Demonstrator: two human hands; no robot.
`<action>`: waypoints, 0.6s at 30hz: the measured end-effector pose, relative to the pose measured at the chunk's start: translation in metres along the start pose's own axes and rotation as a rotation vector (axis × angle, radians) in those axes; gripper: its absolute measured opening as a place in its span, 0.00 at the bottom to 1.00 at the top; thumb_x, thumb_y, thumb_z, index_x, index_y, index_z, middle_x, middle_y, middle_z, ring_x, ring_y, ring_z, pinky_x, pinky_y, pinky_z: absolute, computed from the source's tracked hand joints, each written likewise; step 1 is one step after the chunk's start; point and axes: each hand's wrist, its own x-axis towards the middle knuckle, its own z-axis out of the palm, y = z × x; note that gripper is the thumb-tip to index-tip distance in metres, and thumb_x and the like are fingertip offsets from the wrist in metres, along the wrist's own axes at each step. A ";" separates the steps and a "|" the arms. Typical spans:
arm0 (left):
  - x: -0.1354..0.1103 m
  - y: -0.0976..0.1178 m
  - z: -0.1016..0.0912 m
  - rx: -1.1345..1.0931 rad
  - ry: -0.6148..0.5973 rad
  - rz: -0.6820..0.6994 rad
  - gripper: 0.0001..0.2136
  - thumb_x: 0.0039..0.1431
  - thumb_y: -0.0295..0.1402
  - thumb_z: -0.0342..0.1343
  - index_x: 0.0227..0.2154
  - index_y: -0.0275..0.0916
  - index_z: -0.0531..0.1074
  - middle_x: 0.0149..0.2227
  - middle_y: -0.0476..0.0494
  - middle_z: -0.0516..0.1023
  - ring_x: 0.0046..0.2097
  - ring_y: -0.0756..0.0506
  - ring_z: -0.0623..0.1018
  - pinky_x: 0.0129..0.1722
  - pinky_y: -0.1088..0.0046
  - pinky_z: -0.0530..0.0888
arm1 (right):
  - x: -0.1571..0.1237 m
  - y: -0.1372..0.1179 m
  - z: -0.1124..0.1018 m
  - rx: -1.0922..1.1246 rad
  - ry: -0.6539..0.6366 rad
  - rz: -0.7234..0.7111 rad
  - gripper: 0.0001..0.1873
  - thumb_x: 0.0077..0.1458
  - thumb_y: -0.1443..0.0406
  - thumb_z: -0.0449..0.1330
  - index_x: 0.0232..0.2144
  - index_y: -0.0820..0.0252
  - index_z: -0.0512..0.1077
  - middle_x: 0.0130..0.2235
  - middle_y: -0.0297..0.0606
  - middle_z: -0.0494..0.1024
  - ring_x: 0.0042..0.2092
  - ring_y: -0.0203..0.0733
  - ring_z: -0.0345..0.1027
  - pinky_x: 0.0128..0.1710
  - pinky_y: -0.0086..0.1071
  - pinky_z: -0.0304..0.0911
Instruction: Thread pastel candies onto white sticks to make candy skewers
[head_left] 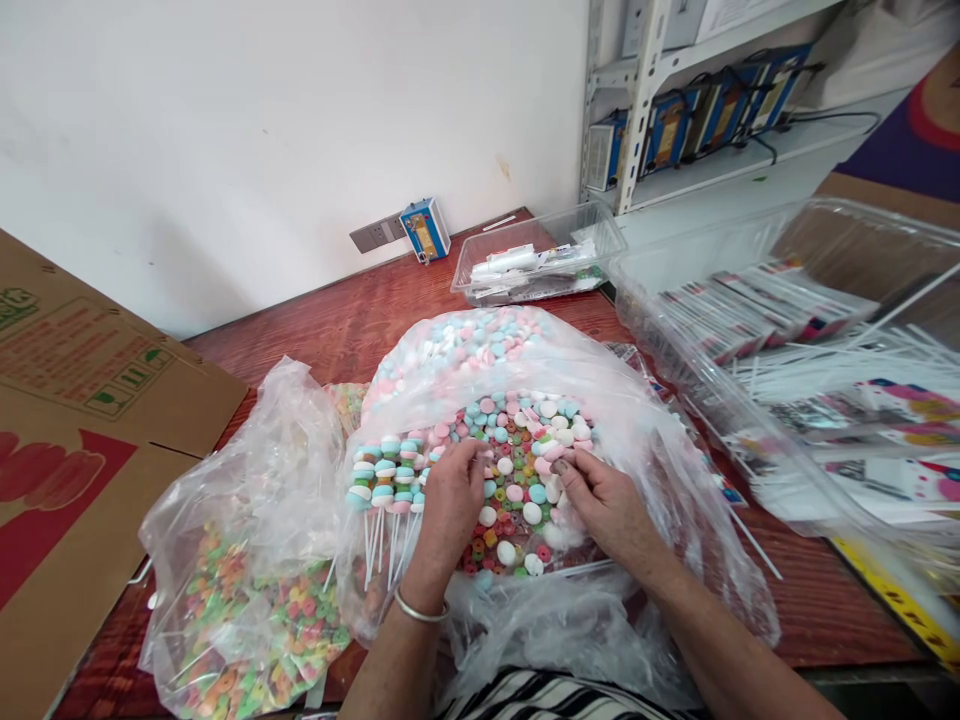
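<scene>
My left hand (455, 492), with a metal bangle at the wrist, is closed in a pinch over loose pink, white and blue candies (532, 513). A small pale pink bit shows at its fingertips, too small to name. My right hand (609, 497) pinches at a pink candy (553, 453) beside a cluster of pink and white ones. Colourful ring-shaped gummies (510, 500) lie among the loose candies in an opened clear plastic bag (660, 450). Left of my left hand, several candy skewers (386, 475) on white sticks lie side by side on the bag.
A clear bag of ring gummies (255, 600) lies at left beside a cardboard box (90, 400). A clear tub (540, 285) stands at the back. On the right, a larger clear bin (697, 390) holds sticks and printed packaging. A metal shelf (645, 110) carries blue devices.
</scene>
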 end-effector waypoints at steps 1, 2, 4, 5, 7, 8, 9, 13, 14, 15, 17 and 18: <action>0.001 -0.002 -0.001 0.009 0.017 -0.011 0.08 0.62 0.27 0.50 0.39 0.41 0.73 0.37 0.45 0.78 0.40 0.45 0.76 0.40 0.69 0.70 | 0.000 0.000 0.000 0.001 -0.002 -0.002 0.16 0.62 0.56 0.48 0.29 0.57 0.69 0.25 0.31 0.69 0.29 0.40 0.65 0.31 0.31 0.58; 0.002 -0.005 0.000 0.024 0.019 -0.013 0.08 0.61 0.26 0.50 0.38 0.41 0.73 0.37 0.45 0.77 0.40 0.45 0.76 0.40 0.69 0.70 | 0.000 0.000 0.001 0.001 -0.004 -0.007 0.16 0.62 0.56 0.49 0.29 0.57 0.69 0.25 0.31 0.69 0.29 0.40 0.64 0.30 0.30 0.58; 0.005 -0.007 0.004 0.053 -0.007 0.003 0.07 0.60 0.25 0.51 0.36 0.40 0.73 0.37 0.45 0.77 0.40 0.45 0.75 0.40 0.69 0.70 | 0.001 0.001 0.002 0.001 -0.003 -0.016 0.16 0.63 0.57 0.48 0.29 0.57 0.69 0.24 0.30 0.68 0.28 0.39 0.64 0.30 0.30 0.57; 0.007 -0.008 0.008 0.068 -0.022 0.019 0.07 0.60 0.25 0.51 0.36 0.40 0.73 0.37 0.45 0.76 0.40 0.45 0.75 0.40 0.69 0.70 | 0.001 0.002 0.003 0.001 -0.001 -0.017 0.16 0.63 0.57 0.48 0.30 0.57 0.70 0.24 0.30 0.68 0.28 0.40 0.64 0.30 0.30 0.57; 0.009 -0.007 0.015 0.103 -0.035 0.048 0.07 0.60 0.24 0.51 0.37 0.40 0.72 0.37 0.44 0.76 0.41 0.44 0.75 0.40 0.70 0.70 | 0.002 0.003 0.004 0.004 0.004 -0.011 0.16 0.63 0.57 0.48 0.32 0.57 0.71 0.26 0.31 0.70 0.29 0.40 0.64 0.31 0.30 0.57; 0.010 -0.007 0.017 0.129 -0.031 0.052 0.08 0.60 0.24 0.51 0.38 0.40 0.72 0.38 0.44 0.76 0.41 0.44 0.75 0.40 0.70 0.69 | 0.002 0.003 0.004 0.004 0.005 -0.006 0.16 0.63 0.57 0.48 0.33 0.58 0.71 0.26 0.32 0.71 0.29 0.40 0.65 0.31 0.31 0.58; 0.011 -0.007 0.018 0.165 -0.023 0.047 0.08 0.61 0.24 0.50 0.38 0.40 0.72 0.38 0.43 0.75 0.41 0.44 0.75 0.39 0.70 0.69 | 0.002 0.004 0.004 0.003 0.006 0.000 0.16 0.63 0.57 0.48 0.34 0.58 0.72 0.26 0.32 0.71 0.29 0.40 0.65 0.31 0.31 0.58; 0.012 -0.008 0.010 0.319 -0.002 0.000 0.08 0.62 0.25 0.48 0.37 0.40 0.71 0.38 0.42 0.75 0.38 0.43 0.74 0.35 0.70 0.68 | 0.001 0.004 0.004 -0.008 -0.006 0.007 0.16 0.63 0.57 0.49 0.34 0.59 0.72 0.27 0.33 0.73 0.30 0.41 0.66 0.31 0.31 0.58; 0.011 -0.008 0.008 0.328 -0.015 0.006 0.07 0.62 0.25 0.49 0.36 0.40 0.71 0.37 0.43 0.75 0.38 0.43 0.74 0.34 0.70 0.67 | 0.001 0.005 0.004 -0.009 -0.012 0.007 0.16 0.63 0.57 0.49 0.35 0.59 0.72 0.28 0.33 0.73 0.30 0.41 0.67 0.31 0.31 0.58; 0.009 -0.009 0.006 0.326 -0.034 0.018 0.06 0.62 0.25 0.49 0.35 0.40 0.71 0.36 0.44 0.74 0.37 0.44 0.74 0.34 0.71 0.67 | 0.002 0.005 0.004 -0.010 -0.016 0.006 0.16 0.63 0.57 0.49 0.36 0.59 0.72 0.28 0.33 0.74 0.30 0.41 0.67 0.32 0.31 0.58; 0.005 -0.011 0.005 0.313 -0.072 0.039 0.05 0.62 0.25 0.51 0.33 0.40 0.70 0.35 0.45 0.73 0.36 0.45 0.73 0.32 0.72 0.66 | 0.002 0.006 0.005 -0.013 -0.018 0.006 0.16 0.63 0.57 0.49 0.37 0.58 0.72 0.29 0.33 0.74 0.30 0.41 0.67 0.32 0.31 0.58; 0.003 -0.012 0.006 0.308 -0.090 0.045 0.05 0.62 0.25 0.51 0.32 0.40 0.69 0.34 0.46 0.72 0.35 0.45 0.73 0.32 0.72 0.65 | 0.002 0.006 0.005 -0.014 -0.015 0.006 0.16 0.63 0.57 0.48 0.37 0.58 0.72 0.29 0.33 0.74 0.30 0.41 0.67 0.32 0.31 0.58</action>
